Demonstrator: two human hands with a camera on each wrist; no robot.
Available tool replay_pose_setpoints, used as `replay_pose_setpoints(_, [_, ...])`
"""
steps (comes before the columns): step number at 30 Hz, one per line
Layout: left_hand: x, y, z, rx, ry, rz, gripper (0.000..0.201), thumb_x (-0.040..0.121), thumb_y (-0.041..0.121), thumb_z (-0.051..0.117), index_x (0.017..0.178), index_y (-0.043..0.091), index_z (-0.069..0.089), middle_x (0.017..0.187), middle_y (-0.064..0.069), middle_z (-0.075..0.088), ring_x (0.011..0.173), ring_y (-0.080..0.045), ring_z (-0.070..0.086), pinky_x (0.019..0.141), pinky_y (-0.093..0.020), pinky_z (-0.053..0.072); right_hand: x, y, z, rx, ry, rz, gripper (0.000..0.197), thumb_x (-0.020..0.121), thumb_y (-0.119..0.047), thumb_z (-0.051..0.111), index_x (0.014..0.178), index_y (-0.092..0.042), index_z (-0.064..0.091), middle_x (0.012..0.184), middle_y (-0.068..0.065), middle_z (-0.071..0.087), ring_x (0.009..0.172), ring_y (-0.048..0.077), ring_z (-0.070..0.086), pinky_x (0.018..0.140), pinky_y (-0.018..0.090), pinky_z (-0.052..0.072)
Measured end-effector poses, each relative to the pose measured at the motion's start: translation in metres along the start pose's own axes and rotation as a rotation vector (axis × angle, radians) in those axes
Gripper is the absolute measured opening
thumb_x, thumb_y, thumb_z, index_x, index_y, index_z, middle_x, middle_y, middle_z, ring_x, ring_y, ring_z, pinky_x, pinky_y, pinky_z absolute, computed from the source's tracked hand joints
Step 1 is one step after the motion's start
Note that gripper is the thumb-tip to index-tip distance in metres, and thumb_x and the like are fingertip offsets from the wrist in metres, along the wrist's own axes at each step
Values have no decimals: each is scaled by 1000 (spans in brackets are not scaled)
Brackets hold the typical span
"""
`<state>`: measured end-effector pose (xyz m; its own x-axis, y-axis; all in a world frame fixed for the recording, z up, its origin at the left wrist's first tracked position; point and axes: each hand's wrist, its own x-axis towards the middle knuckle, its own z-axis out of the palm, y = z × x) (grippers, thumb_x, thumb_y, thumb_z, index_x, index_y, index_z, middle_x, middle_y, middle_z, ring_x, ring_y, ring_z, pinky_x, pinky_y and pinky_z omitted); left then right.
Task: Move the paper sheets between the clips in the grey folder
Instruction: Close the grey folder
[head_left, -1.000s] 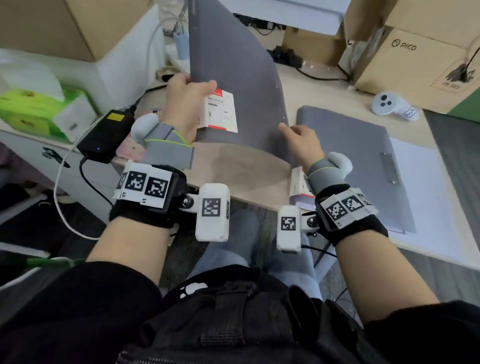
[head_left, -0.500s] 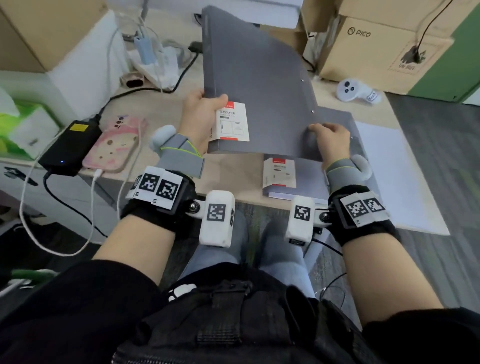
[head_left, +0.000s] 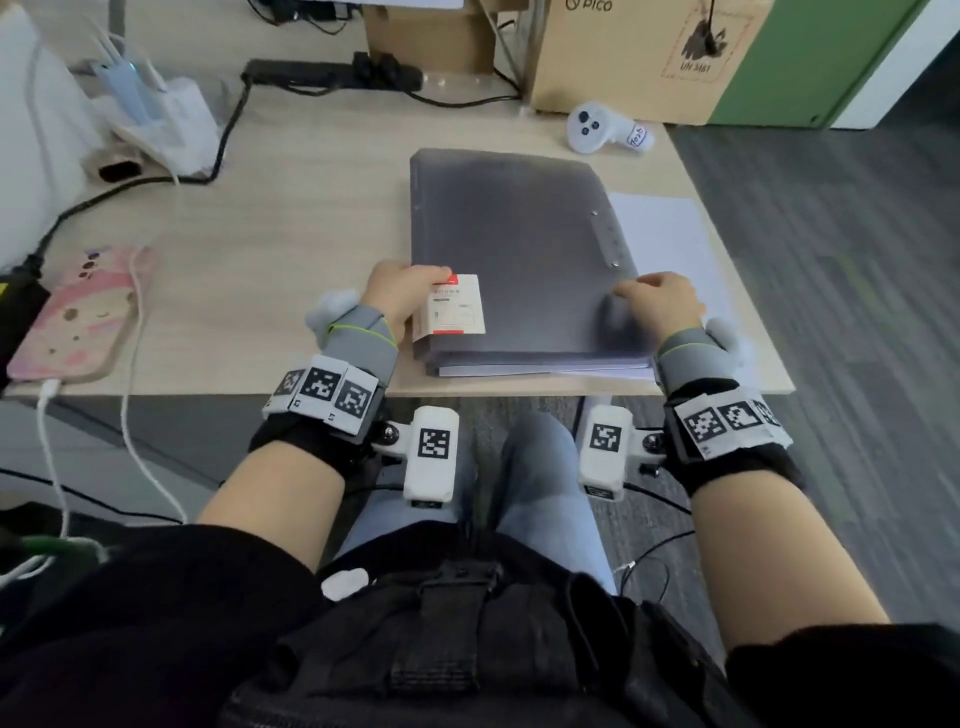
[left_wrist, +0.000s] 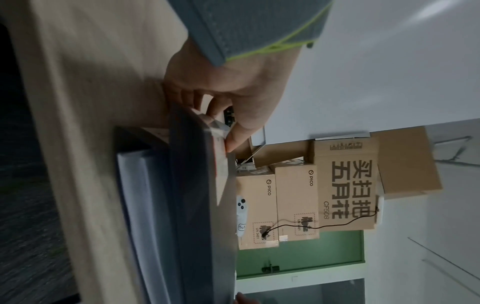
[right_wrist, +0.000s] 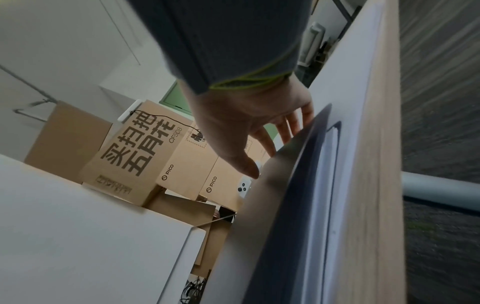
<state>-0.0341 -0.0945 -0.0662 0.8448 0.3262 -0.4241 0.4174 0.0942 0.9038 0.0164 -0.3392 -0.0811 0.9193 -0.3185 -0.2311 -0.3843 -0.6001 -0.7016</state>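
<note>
The grey folder is found lying shut and flat on the wooden desk, near the front edge. One second before, its cover was held upright and open, with the inner face and clip strip exposed; half a second before, the cover was halfway down. The cover is now lowered fully onto the contents. The camera view has also shifted between pictures, so the desk is seen more squarely.

The paper sheets are seen as a white stack edge under the cover along the folder's near side; the same stack edge is seen in the left wrist view. A further white sheet projects from beneath the folder on its right side. The clips themselves are hidden by the cover, and it cannot be told from these pictures under which clip the sheets sit.

The left hand is held at the folder's near left corner, with the thumb pressed on the red-and-white label and the fingers curled under the cover edge, so the corner is pinched. The right hand is laid on the near right part of the cover with straight, spread fingers; nothing is gripped by it, as is confirmed in the right wrist view.

It is judged that closing is the finishing step and that the task is at or near its end. The projecting sheet is noted as a possible loose item, unverified.

A white controller, a phone on charge and cardboard boxes are noted on and behind the desk.
</note>
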Motion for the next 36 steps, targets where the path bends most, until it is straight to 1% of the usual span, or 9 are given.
replay_pose_setpoints(4, [2, 3, 2, 12, -11, 1, 10, 84, 14, 61, 91, 6, 60, 80, -10, 65, 59, -16, 64, 55, -26, 57, 1, 1, 6, 89, -11, -58, 40, 68, -36, 64, 100, -11, 61, 94, 6, 52, 88, 19, 46, 80, 28, 38])
replay_pose_setpoints(7, [0, 9, 1, -34, -42, 13, 18, 85, 11, 62, 101, 3, 60, 80, -7, 64, 57, -11, 64, 42, -17, 50, -2, -1, 10, 146, 33, -61, 53, 68, -36, 68, 113, -10, 59, 105, 7, 54, 98, 20, 52, 86, 31, 43])
replay_pose_setpoints(11, [0, 14, -15, -67, -24, 34, 20, 85, 6, 63, 102, -2, 56, 76, -8, 62, 42, -8, 65, 42, -18, 51, -5, -8, 16, 193, 40, -75, 56, 73, -32, 72, 121, -7, 55, 128, 10, 55, 112, 27, 57, 95, 33, 44])
replay_pose_setpoints(20, [5, 15, -88, -66, 18, 97, 22, 83, 6, 63, 105, 5, 60, 82, -5, 66, 52, -8, 68, 47, -21, 53, -28, -44, 47, 285, -19, -150, 44, 71, -28, 73, 108, -7, 63, 115, 12, 63, 90, 19, 56, 84, 30, 47])
replay_pose_setpoints(24, [7, 1, -106, -42, 40, 77, 8, 84, 5, 63, 91, 7, 63, 62, 3, 72, 50, -7, 67, 47, -20, 53, -34, -47, 64, 218, -85, -142, 22, 71, -28, 69, 84, -11, 65, 94, 10, 61, 83, 22, 55, 73, 27, 42])
replay_pose_setpoints(28, [7, -9, -109, 47, 26, 55, 23, 85, 7, 62, 107, 3, 59, 82, -5, 66, 51, -6, 67, 48, -20, 54, -37, -42, 72, 117, -121, -150, 23, 74, -26, 65, 56, -18, 53, 91, 8, 55, 81, 25, 49, 66, 25, 38])
replay_pose_setpoints(30, [6, -10, -107, 91, 24, 54, 27, 84, 10, 64, 109, 0, 60, 87, -7, 67, 61, -13, 70, 58, -26, 58, -40, -44, 71, 78, -103, -150, 21, 71, -32, 63, 72, -12, 66, 106, 9, 62, 88, 29, 56, 75, 28, 44])
replay_pose_setpoints(33, [7, -7, -106, 159, 28, 30, 39, 80, 18, 69, 113, -1, 61, 102, -15, 69, 88, -29, 68, 83, -43, 57, -44, -47, 66, 38, -47, -135, 51, 63, -42, 59, 103, -13, 71, 120, 10, 62, 110, 34, 55, 97, 34, 45])
replay_pose_setpoints(36, [19, -11, -107, 286, 43, 11, 49, 65, 41, 76, 101, 9, 65, 111, -14, 66, 102, -30, 64, 88, -42, 54, -40, -49, 58, 77, -5, -162, 43, 71, -36, 62, 104, -9, 69, 105, 9, 63, 103, 29, 54, 87, 30, 42])
